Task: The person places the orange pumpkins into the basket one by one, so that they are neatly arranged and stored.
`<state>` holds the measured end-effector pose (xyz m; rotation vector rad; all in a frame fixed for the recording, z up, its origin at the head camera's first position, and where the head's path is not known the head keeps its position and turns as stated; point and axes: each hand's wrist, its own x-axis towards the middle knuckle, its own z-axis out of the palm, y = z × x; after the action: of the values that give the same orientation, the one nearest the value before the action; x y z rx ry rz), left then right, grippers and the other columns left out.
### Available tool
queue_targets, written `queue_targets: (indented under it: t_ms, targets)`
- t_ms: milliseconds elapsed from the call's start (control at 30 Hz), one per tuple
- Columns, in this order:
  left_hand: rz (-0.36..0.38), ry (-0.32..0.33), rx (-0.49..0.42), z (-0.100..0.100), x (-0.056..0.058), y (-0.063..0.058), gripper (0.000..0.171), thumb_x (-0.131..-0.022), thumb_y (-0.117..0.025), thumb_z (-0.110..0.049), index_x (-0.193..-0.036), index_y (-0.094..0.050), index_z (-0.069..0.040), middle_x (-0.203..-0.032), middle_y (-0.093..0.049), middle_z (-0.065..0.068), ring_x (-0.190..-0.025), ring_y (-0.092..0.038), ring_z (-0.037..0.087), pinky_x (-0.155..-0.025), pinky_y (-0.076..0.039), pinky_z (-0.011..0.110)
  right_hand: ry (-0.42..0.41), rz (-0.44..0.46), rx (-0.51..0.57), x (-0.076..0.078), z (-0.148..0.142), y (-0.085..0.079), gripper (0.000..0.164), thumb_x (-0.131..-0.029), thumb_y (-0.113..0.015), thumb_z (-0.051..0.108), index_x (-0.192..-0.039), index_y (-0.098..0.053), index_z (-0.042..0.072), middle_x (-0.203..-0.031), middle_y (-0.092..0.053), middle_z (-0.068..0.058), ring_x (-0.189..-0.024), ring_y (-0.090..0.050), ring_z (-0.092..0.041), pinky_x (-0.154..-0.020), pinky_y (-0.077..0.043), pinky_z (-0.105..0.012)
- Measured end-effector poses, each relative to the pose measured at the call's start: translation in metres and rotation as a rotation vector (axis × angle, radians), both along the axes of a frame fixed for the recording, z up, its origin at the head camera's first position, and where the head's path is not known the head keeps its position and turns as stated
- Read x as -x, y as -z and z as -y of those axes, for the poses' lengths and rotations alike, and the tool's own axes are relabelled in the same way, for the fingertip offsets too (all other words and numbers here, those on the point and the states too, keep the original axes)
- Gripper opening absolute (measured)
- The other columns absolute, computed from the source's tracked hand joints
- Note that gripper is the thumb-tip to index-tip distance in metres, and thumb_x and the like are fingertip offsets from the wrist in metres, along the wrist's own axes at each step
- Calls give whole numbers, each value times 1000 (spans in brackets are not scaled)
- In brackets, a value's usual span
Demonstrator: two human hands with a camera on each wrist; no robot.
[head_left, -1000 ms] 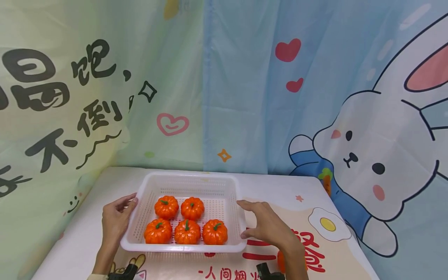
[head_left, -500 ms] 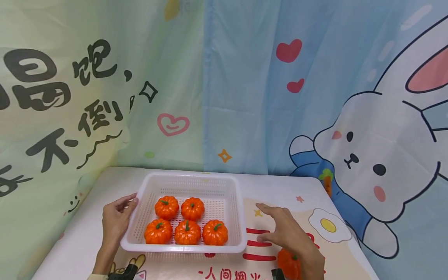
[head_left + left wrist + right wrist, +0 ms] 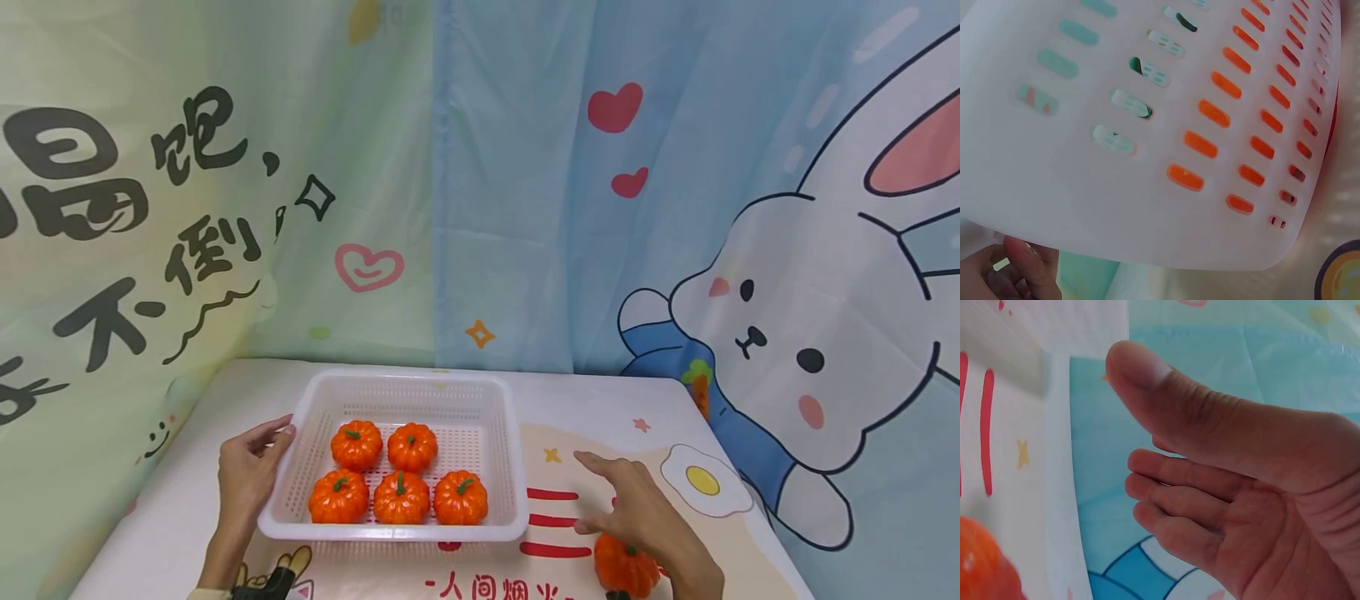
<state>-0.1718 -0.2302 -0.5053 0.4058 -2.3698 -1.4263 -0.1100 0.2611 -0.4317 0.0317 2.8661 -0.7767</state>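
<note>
A white plastic basket (image 3: 504, 467) with slotted walls stands on the table, with several small orange pumpkins (image 3: 401, 497) in it. At its left side my left hand (image 3: 251, 471) pinches the rim between thumb and fingers. Close up in the left wrist view, the basket wall (image 3: 1054, 187) fills most of the frame, and orange shows through its slots. My right hand (image 3: 637, 504) is held apart from the basket on the right, holding nothing, thumb and fingers spread. Below it lies a loose pumpkin (image 3: 622, 567), partly covered by the hand and wrist.
The table (image 3: 585, 400) has a printed cloth with red stripes, writing and a fried egg (image 3: 702, 483). A printed curtain (image 3: 510, 208) hangs right behind the table's back edge.
My right hand has moved away from the basket's right rim, to the right and slightly down, uncovering more of the loose pumpkin. The left hand and basket have stayed put.
</note>
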Motion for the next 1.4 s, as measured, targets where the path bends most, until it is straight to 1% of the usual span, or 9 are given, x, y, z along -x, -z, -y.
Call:
queue_targets:
  t_ms: [100,200,400,667,900,1067,1200,1300,1400]
  targets:
    - [2,-1,-2,0,0,0,35,-107,-71,-24,-134,-77,-3,-117,-79,27,-71,-63,7,-62,-56,18,26,18,-1,-2,-9,4,95,-73,-103,28,-157,-60,15,-149,-66,-20,-126,-59,-37,-90,-67,-52]
    - [3,1,1,0,0,0,35,-107,-71,-24,-134,-76,-2,-117,-79,28,-72,-64,8,-62,-56,18,26,5,-17,-3,-18,9,97,-71,-104,28,-156,-61,12,-145,-68,-22,-123,-63,-37,-90,-67,-53]
    - [0,0,18,1,1,0,35,-107,-73,-25,-133,-77,-2,-117,-79,27,-69,-61,1,-61,-54,17,39,31,-4,-6,-34,20,96,-69,-105,28,-152,-63,6,-136,-72,-22,-122,-64,-37,-84,-68,-48]
    - [-5,6,14,2,-1,-1,35,-106,-74,-24,-132,-77,-1,-117,-79,28,-68,-61,0,-60,-54,16,72,78,-12,-12,-43,32,97,-64,-106,28,-149,-66,5,-126,-76,-16,-110,-65,-27,-84,-68,-47]
    - [-9,17,14,1,0,-1,38,-107,-72,-27,-134,-76,0,-120,-78,29,-68,-61,0,-60,-55,17,82,94,-5,-15,-49,42,93,-62,-108,27,-144,-70,4,-126,-78,-16,-108,-69,-29,-86,-68,-47]
    - [-5,4,19,0,0,-1,36,-107,-72,-26,-134,-77,-2,-117,-79,27,-69,-62,3,-60,-55,18,115,116,20,-16,-52,47,92,-59,-108,24,-141,-73,5,-119,-79,-9,-102,-67,-21,-84,-68,-43]
    - [-5,9,28,0,0,-1,36,-107,-72,-26,-134,-76,-2,-116,-79,27,-70,-61,4,-60,-54,18,133,145,25,-17,-52,51,94,-58,-108,22,-142,-71,4,-119,-79,-10,-104,-69,-26,-85,-68,-45]
    - [-4,12,26,0,0,-1,37,-107,-72,-27,-134,-76,-2,-117,-78,28,-70,-61,4,-60,-54,18,152,166,40,-19,-53,56,95,-58,-109,19,-144,-71,4,-127,-77,-16,-113,-70,-33,-86,-68,-47]
    - [-3,8,23,-1,-1,-2,36,-107,-72,-26,-134,-76,-2,-118,-79,27,-71,-62,4,-61,-55,17,153,175,57,-21,-55,61,96,-56,-109,17,-143,-71,4,-130,-76,-17,-116,-69,-31,-89,-67,-49]
